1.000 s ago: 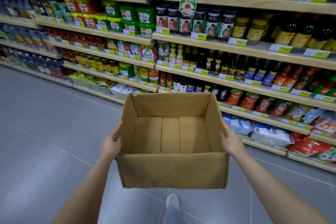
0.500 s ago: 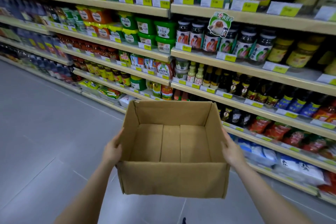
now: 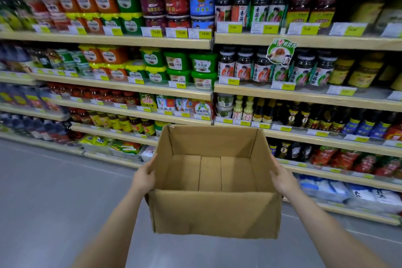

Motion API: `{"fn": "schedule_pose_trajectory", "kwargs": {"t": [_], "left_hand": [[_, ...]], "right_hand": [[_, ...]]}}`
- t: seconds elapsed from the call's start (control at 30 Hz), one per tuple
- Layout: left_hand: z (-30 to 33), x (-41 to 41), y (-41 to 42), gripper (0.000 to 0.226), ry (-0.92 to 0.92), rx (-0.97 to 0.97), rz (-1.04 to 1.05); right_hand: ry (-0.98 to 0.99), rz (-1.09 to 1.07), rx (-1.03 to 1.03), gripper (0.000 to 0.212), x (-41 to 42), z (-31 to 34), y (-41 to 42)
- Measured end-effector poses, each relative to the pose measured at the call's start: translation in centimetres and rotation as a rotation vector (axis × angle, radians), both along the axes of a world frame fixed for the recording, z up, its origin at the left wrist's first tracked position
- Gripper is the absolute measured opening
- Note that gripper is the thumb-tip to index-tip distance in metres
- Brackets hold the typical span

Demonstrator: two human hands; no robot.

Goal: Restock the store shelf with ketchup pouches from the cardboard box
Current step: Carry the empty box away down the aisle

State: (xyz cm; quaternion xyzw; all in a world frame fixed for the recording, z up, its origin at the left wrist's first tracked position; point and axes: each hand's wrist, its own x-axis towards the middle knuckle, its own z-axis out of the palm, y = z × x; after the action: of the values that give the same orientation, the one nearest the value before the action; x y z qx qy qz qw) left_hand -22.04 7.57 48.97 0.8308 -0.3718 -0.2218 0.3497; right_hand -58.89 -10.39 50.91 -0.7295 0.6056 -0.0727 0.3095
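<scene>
Empty cardboard box (image 3: 214, 213) clamped between left hand (image 3: 144, 179) and right hand (image 3: 282, 181); red ketchup pouches (image 3: 339, 159) beyond right fingers (image 3: 274, 175), shelved.

The box (image 3: 214, 213) is plain brown cardboard, matt and slightly rough, with soft creases on its front wall and a frayed nick at one far corner of the rim. The floor (image 3: 54, 198) is grey, smooth, with a dull sheen. The shelf boards (image 3: 304, 42) have a pale wood-look, matt front edge. The price tags (image 3: 233, 28) are paper, white and yellow. The jars (image 3: 243, 66) look like glossy glass with paper labels; the green tubs (image 3: 203, 65) are shiny plastic. The red pouches (image 3: 345, 159) are glossy film, as are the white bags (image 3: 326, 189) below.
</scene>
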Motion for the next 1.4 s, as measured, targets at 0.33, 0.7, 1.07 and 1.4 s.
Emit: {"fn": "schedule_pose_trajectory", "kwargs": {"t": [0.33, 0.7, 1.07, 1.4], "left_hand": [[1.6, 12.0, -1.6, 0.058, 0.037, 0.012, -0.100], [-1.2, 19.9, -3.9, 0.058, 0.083, 0.017, -0.103], [-1.0, 33.6, -2.3, 0.057, 0.094, 0.085, -0.234], [-2.7, 42.8, 3.7, 0.054, -0.047, 0.097, -0.288]], "right_hand": [[0.030, -0.087, -0.033, 0.063, 9.9, 0.4, 1.7], [-0.032, -0.075, -0.023, 0.060, 17.3, 0.7, 0.1], [0.023, -0.175, -0.015, 0.065, 30.3, -2.9, 4.8], [-0.148, -0.262, 0.032, 0.061, 40.2, -6.5, 13.8]]}}
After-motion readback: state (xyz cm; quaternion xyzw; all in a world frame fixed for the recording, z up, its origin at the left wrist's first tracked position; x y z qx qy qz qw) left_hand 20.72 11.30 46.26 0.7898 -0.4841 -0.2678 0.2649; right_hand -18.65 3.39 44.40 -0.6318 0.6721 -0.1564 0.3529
